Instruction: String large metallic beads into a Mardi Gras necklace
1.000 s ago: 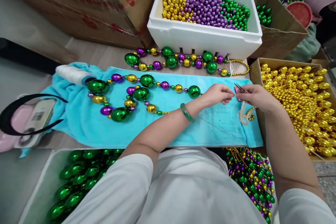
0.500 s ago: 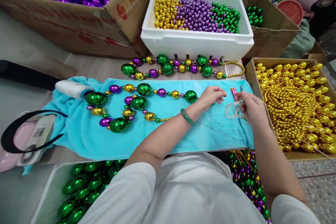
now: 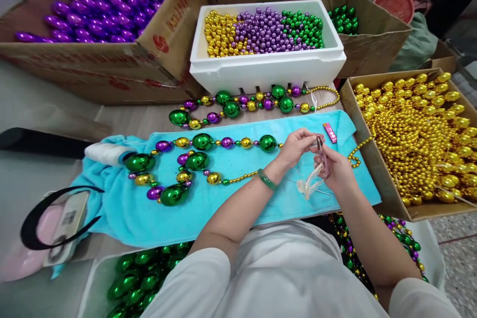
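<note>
My left hand [image 3: 296, 149], with a green bangle [image 3: 267, 179] on the wrist, pinches thin white thread by the end of a bead strand [image 3: 203, 142]. Small thread snips [image 3: 323, 161] with metal tips and a pinkish handle are gripped in my right hand [image 3: 339, 171]. Their tips touch or nearly touch the left fingertips; the exact contact is too small to tell. A pale ribbon loop [image 3: 308, 183] hangs from the snips. The strand of large green, purple and gold beads curls across a turquoise towel [image 3: 223, 218]. Loose thread trails below my hands.
A finished-looking bead strand [image 3: 231, 109] lies behind the towel, before a white foam box [image 3: 266, 67] of small beads. A carton of gold beads [image 3: 406, 211] stands right, a carton of purple beads [image 3: 112, 54] back left. A thread spool [image 3: 106, 154] and pink packet [image 3: 330, 132] rest on the towel.
My right hand has moved left with the snips, bringing their tips to my left fingertips. The ribbon now hangs below the hands. The camera view has shifted slightly.
</note>
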The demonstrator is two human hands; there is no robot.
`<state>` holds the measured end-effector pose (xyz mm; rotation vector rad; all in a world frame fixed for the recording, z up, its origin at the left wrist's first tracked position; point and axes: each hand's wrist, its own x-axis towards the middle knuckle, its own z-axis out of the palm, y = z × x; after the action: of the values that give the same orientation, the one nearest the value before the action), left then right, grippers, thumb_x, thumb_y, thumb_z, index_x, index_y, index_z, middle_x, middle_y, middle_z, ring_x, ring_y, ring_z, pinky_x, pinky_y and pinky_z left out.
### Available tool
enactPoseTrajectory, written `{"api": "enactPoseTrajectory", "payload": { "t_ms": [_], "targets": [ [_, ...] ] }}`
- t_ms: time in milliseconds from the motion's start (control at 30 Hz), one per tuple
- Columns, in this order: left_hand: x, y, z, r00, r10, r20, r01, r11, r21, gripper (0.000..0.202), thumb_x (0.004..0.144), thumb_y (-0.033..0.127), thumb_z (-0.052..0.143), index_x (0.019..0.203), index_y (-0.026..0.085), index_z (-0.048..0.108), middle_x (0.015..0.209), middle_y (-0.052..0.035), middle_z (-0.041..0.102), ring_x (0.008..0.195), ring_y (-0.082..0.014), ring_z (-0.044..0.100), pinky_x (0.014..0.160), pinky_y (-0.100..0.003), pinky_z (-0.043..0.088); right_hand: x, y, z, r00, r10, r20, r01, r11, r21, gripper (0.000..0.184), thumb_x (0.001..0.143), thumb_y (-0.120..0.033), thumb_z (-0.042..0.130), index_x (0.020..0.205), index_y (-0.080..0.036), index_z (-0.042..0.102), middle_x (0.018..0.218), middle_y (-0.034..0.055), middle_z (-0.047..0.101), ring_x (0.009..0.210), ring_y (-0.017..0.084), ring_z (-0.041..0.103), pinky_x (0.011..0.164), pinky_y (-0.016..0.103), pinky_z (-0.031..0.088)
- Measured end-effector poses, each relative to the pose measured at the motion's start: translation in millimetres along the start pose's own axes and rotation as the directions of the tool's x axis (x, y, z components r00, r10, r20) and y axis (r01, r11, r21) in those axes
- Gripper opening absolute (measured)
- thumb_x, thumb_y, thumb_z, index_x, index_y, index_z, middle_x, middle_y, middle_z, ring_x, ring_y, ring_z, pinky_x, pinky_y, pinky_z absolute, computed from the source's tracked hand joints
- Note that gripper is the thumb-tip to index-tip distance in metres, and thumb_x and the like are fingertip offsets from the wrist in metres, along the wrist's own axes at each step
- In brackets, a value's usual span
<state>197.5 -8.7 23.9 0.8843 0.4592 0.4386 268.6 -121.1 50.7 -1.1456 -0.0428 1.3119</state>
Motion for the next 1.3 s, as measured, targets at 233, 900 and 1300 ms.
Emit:
{"api": "enactPoseTrajectory", "payload": {
  "t_ms": [233, 900, 1300],
  "targets": [
    [-2.1, -4.8, -3.2, 0.986, 0.162, 0.022, -0.163, 0.958, 0.237, 0.018, 0.074, 0.026, 0.069, 0.073, 0.013, 0.056, 0.091, -0.006, 0.07, 0.076, -0.0096, 0.063, 0.08, -0.028, 0.049, 6.4, 7.1, -5.3, 0.998, -0.059, 0.016, 0.06, 0.996, -0.061, 0.035, 0.072, -0.052, 0.069, 0.08, -0.02, 0.06, 0.053, -0.0048, 0.044, 0.036, 0.005, 0.029, 0.031, 0.02, 0.02],
    [-24.9, 71.2, -6.2, 0.989, -0.141, 0.051, 0.135, 0.984, 0.113, 0.013, 0.076, 0.02, 0.07, 0.079, 0.011, 0.061, 0.078, -0.0047, 0.071, 0.069, -0.0113, 0.068, 0.068, -0.025, 0.055, 42.9, -3.4, 5.1, 0.856, -0.406, 0.32, 0.503, 0.796, -0.336, 0.029, 0.068, -0.033, 0.073, 0.095, -0.023, 0.068, 0.082, -0.0002, 0.067, 0.076, 0.015, 0.061, 0.065, 0.027, 0.048],
    [-74.1, 146.5, -23.9, 0.99, 0.089, -0.111, -0.047, 0.941, 0.335, 0.012, 0.078, 0.019, 0.069, 0.083, 0.011, 0.062, 0.084, -0.0066, 0.072, 0.071, -0.0132, 0.07, 0.07, -0.026, 0.056, 45.9, -66.4, -28.4, 0.89, -0.451, 0.06, 0.377, 0.657, -0.652, 0.022, 0.061, -0.032, 0.076, 0.076, -0.016, 0.071, 0.059, 0.0003, 0.057, 0.048, 0.01, 0.046, 0.044, 0.025, 0.034]
  ]
}}
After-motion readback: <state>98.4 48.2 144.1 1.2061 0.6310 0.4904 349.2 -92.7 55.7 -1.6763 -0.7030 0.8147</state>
